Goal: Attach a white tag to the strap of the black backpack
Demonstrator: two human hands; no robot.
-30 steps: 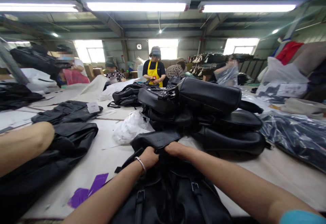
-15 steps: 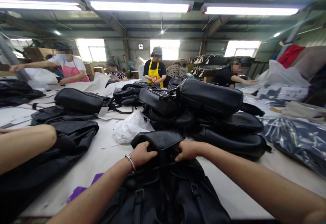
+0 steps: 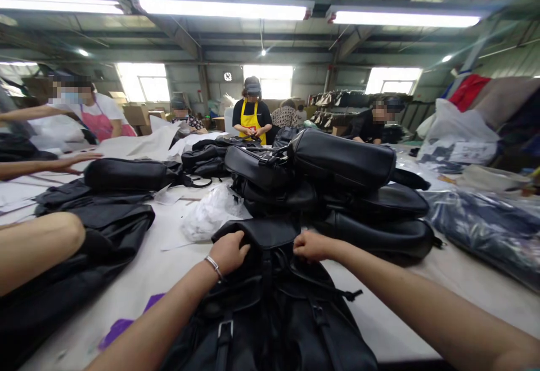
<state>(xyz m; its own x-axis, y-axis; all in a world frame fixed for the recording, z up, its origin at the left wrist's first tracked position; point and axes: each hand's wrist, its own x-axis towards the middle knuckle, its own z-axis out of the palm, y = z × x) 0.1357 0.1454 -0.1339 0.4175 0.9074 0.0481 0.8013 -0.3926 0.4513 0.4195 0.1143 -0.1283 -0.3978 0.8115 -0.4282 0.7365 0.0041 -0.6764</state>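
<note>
In front of me on the table lies a black leather-look backpack (image 3: 291,315) with buckled straps on its front. My left hand (image 3: 230,252), a silver bangle at its wrist, is closed round the left edge of the backpack's top flap (image 3: 270,233). At the flap's right edge my right hand (image 3: 311,245) is closed in a pinch on the backpack; exactly which layer its fingers grip is hidden. A dark drawstring end (image 3: 353,295) sticks out past the bag's right side, below my right hand.
Beyond the backpack rises a pile of black bags (image 3: 337,163). White crumpled plastic (image 3: 213,213) lies left of it. Another black bag (image 3: 113,236) and a co-worker's arm (image 3: 42,247) are at the left. Plastic-wrapped goods (image 3: 481,230) lie at the right, a purple piece (image 3: 116,331) at lower left.
My right hand's fingers have closed tighter at the flap's edge, and the drawstring end now shows at the right. A co-worker's hand has come in over the black bag at the left.
</note>
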